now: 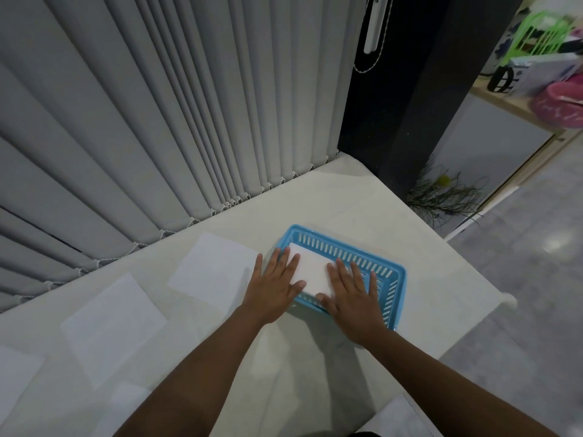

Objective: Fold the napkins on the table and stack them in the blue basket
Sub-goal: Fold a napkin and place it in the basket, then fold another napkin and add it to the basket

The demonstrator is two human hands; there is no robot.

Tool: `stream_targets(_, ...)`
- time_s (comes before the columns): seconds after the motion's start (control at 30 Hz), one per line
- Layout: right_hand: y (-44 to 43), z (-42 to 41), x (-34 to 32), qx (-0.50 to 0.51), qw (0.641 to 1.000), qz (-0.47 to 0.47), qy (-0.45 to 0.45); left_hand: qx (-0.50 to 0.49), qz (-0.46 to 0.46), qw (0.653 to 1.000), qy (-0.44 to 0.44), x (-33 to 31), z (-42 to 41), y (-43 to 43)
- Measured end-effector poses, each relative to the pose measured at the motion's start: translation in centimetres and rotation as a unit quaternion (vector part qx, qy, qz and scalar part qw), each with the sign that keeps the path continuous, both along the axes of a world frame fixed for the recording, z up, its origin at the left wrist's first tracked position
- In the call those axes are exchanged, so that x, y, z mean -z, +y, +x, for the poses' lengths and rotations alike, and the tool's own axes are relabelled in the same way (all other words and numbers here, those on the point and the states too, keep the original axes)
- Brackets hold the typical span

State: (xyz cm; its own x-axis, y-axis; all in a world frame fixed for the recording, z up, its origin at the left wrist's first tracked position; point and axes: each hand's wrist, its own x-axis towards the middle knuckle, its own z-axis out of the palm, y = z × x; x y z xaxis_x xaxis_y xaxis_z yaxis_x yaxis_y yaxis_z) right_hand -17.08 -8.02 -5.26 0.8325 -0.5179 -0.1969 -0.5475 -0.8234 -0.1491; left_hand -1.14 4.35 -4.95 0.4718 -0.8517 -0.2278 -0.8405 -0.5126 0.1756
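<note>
Fingers flat and spread on both hands, nothing gripped. Left hand (275,287) has fingertips resting on the left edge of the folded napkin (310,272); its palm overhangs the basket's near-left corner. Right hand (352,294) lies palm down over the napkin's right end and the basket floor, thumb at the napkin's near corner. Both look like they're pressing it flat, contact force can't be told.

Folded napkin: white rectangle, sits inside the blue basket (375,255), toward its left half. Can't tell if it's one piece or a stack.

Basket: slotted plastic, rectangular, skewed to the table edges, near the table's right side.

Table (331,200): off-white matte top, rounded corner knob at right. Unfolded napkins lie flat on it, left of the basket: one (214,268) just beside the left hand, another (113,326) further left, a third (15,376) cut by the frame edge. Two more pale sheets at the bottom edge, partly hidden by forearms.

Room: grey vertical blinds (157,121) with bead chain along the table's far side, dark pillar (403,105) at the far corner, a wispy plant (448,197) at its base, grey floor (520,294) to the right, shelf with blurred green and pink items (552,74) top right
</note>
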Motion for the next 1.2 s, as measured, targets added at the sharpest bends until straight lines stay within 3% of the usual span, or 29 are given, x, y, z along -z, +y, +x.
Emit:
stream_targets(0.27,0.4,-0.6,-0.3,0.034,0.999,-0.008,0.019,-0.006,-0.032,0.999,-0.009,0.5,0.1,0.5)
stream_targets(0.4,0.8,2.0,-2.9,0.030,0.997,-0.001,-0.066,-0.125,-0.115,0.985,0.008,0.4,1.8,2.7)
stream_targets(0.57,1.8,10.4,-4.3,-0.056,0.988,-0.017,-0.144,-0.318,-0.132,0.939,-0.007,0.8,5.3,7.6)
stream_targets(0.87,5.8,24.5,-2.2,-0.262,0.965,0.001,0.001,-0.401,0.007,0.916,0.009,1.3,10.3,13.1)
stream_targets(1.1,7.2,30.3,0.0,-0.321,0.942,0.013,0.095,-0.424,-0.053,0.900,0.087,2.1,12.6,11.7)
stream_targets(1.2,7.1,31.3,0.3,-0.324,0.940,0.045,0.096,-0.483,-0.112,0.861,0.109,2.4,13.3,11.1)
